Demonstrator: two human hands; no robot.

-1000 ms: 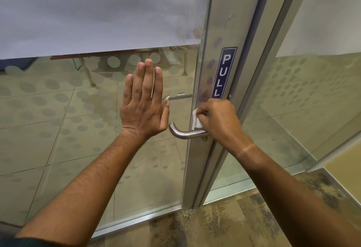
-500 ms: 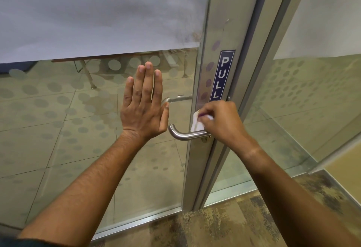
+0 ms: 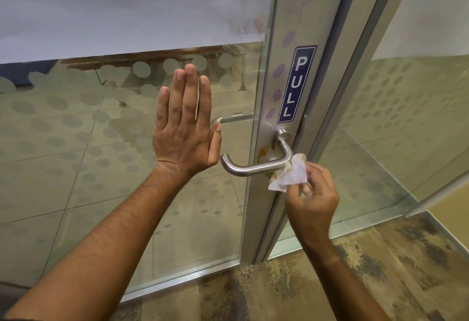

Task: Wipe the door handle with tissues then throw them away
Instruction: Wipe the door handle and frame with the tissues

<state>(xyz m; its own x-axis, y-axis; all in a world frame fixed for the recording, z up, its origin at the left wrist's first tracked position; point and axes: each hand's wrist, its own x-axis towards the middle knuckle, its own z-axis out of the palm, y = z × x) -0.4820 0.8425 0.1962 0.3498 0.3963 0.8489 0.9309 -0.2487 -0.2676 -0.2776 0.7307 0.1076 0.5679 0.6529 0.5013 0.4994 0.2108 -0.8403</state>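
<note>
Just up-left of the right hand (image 3: 311,193), whose fingers (image 3: 305,190) pinch a stained tissue (image 3: 289,177) touching its bend, the door handle (image 3: 253,167) runs leftward toward the left hand (image 3: 184,135), flat with straight fingers on the glass door (image 3: 76,168).

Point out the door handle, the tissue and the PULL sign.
door handle (image 3: 253,168): head view, middle of the horizontal steel bar.
tissue (image 3: 291,177): head view, white centre of the crumpled sheet.
PULL sign (image 3: 295,84): head view, middle of the blue label.

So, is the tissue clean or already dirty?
Dirty: the tissue, pinched in the right hand beside the door handle, shows yellow-brown stains along its edges.
</note>
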